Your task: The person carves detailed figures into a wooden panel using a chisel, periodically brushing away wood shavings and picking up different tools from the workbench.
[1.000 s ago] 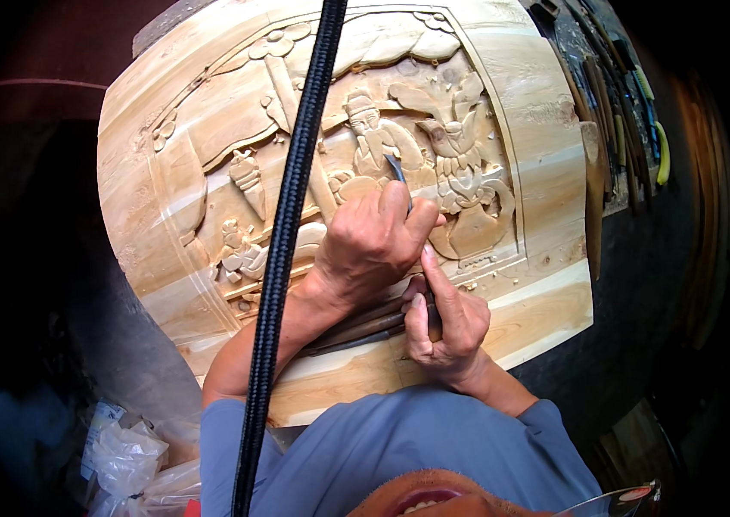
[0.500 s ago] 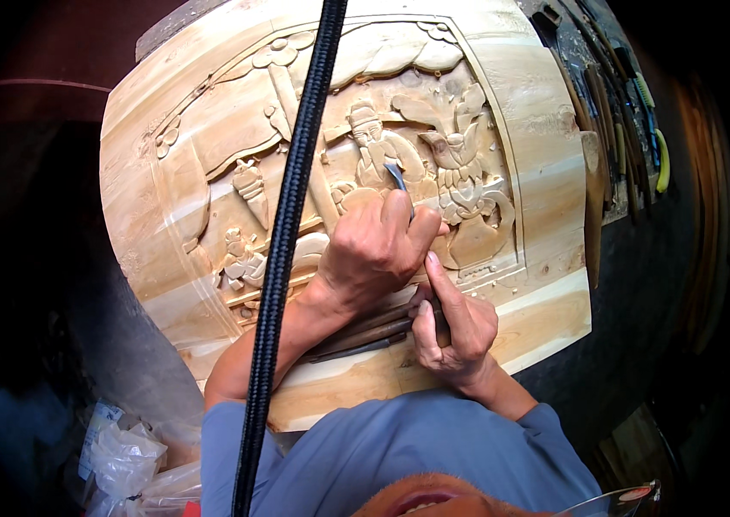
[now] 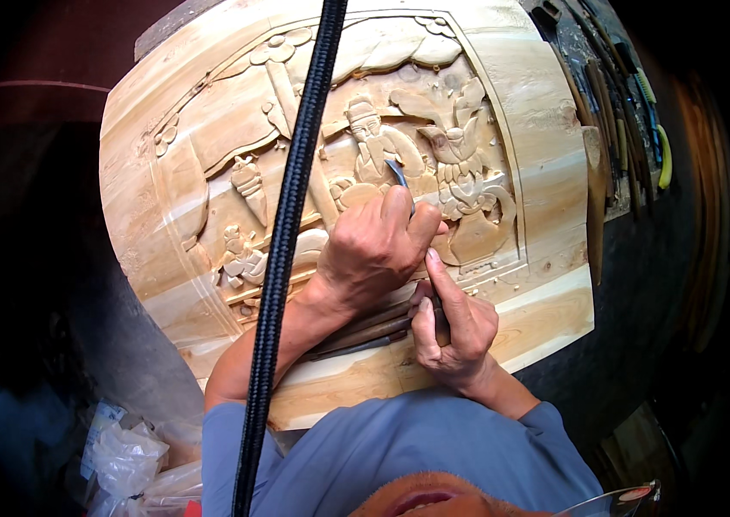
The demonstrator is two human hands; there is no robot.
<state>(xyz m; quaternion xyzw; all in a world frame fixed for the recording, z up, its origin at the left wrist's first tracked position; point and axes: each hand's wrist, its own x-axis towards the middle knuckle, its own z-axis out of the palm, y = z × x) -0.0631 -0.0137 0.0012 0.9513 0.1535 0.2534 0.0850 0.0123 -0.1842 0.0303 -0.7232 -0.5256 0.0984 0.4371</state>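
Note:
A pale wooden panel [image 3: 554,233] is carved in relief with robed figures, scalloped drapery, flowers and a border. My left hand [image 3: 373,254] is closed round a chisel [image 3: 398,175], whose narrow metal blade rests on the central seated figure [image 3: 369,129]. Below it and to the right, my right hand [image 3: 459,336] grips the chisel's dark wooden handle, index finger extended along it toward my left hand. Several dark-handled tools [image 3: 356,332] lie on the panel beneath my hands, partly hidden by them.
A crowded row of tools [image 3: 615,121], some with yellow and green handles, lies right of the panel. A thick black braided cord [image 3: 289,215] crosses the view from top to bottom. Crumpled clear plastic bags [image 3: 128,457] sit at lower left. My blue-clad torso fills the bottom.
My right hand and the chisel tip have shifted slightly down and to the right since a second ago. The grip of both hands looks unchanged.

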